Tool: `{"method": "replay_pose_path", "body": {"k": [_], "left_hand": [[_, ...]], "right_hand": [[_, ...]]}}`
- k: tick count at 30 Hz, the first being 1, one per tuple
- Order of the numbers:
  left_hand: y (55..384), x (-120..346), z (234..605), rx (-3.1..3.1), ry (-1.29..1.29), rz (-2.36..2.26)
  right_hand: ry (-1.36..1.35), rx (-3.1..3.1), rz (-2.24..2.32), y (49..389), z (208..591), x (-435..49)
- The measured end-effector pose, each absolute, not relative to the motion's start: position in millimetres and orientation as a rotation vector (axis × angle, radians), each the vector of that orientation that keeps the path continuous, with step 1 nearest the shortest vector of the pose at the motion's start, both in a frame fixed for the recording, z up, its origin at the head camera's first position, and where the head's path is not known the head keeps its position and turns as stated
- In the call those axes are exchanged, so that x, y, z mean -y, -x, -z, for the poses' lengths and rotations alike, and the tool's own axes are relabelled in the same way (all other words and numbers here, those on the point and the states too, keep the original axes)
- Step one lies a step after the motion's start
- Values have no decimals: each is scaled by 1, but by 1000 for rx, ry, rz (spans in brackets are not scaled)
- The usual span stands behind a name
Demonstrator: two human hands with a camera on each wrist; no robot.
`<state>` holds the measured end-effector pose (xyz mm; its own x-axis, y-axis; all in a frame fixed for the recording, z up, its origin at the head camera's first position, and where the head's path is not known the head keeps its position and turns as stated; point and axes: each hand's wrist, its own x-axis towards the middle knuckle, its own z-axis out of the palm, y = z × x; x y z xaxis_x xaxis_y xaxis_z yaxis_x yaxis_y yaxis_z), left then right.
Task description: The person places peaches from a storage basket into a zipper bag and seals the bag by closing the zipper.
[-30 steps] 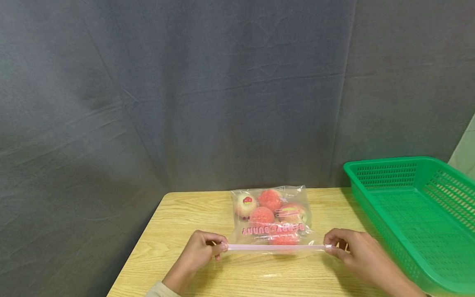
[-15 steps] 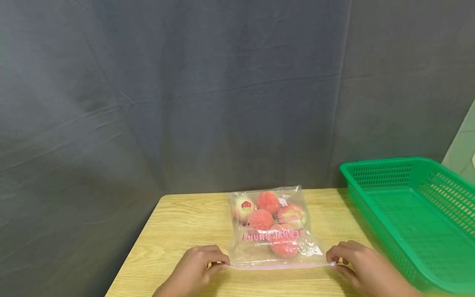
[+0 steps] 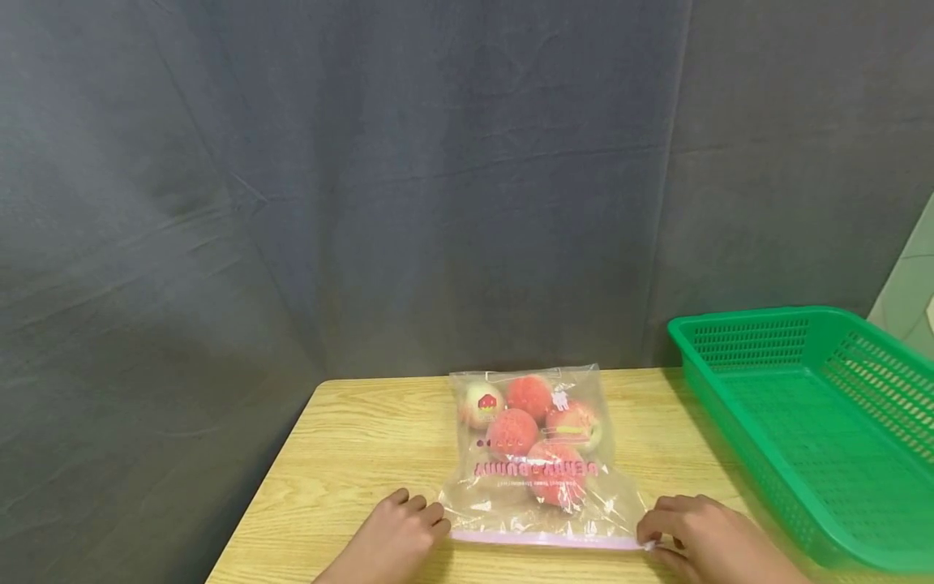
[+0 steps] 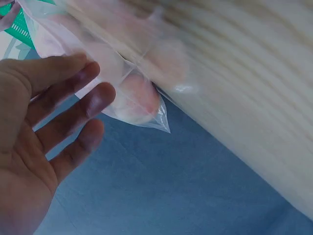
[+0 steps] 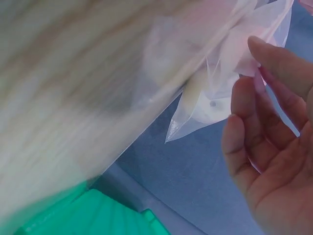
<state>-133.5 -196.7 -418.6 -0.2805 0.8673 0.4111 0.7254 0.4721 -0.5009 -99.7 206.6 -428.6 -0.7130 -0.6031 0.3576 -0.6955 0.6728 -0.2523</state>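
A clear zip bag (image 3: 481, 499) with a pink strip and pink lettering lies on the table. Several red and pale peaches (image 3: 511, 434) are inside it. At the left end of the strip my left hand (image 3: 401, 535) pinches the bag's edge; its thumb lies beneath, hidden in the head view. In the left wrist view its thumb and index finger come together by the bag, the other fingers loosely bent. My right hand (image 3: 704, 535) holds the strip's right end, by a small white slider, between thumb and bent fingers. The strip runs nearly straight between both hands.
A green plastic basket (image 3: 737, 422) with perforated walls stands on the right, close to my right forearm. The wooden table (image 3: 365, 438) ends just behind the bag, against a grey cloth (image 3: 467, 203).
Both hands have come down and nearer with the strip, which now lies low by the table. The bag is flatter, and the front peach shows more fully.
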Motion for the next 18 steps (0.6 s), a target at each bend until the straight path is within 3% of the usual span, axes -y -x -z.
{"method": "replay_pose_path", "body": {"k": [7, 10, 14, 18], "left_hand": [[128, 198, 417, 2212, 1328, -256], [123, 197, 411, 2433, 1259, -120], [119, 192, 400, 2718, 1011, 206], [130, 177, 399, 2764, 727, 406]], "right_hand": [[-1022, 2580, -507, 99, 431, -206], [-854, 2687, -492, 97, 426, -201], [-539, 2699, -425, 95, 416, -189], [-446, 2571, -432, 104, 408, -180]]}}
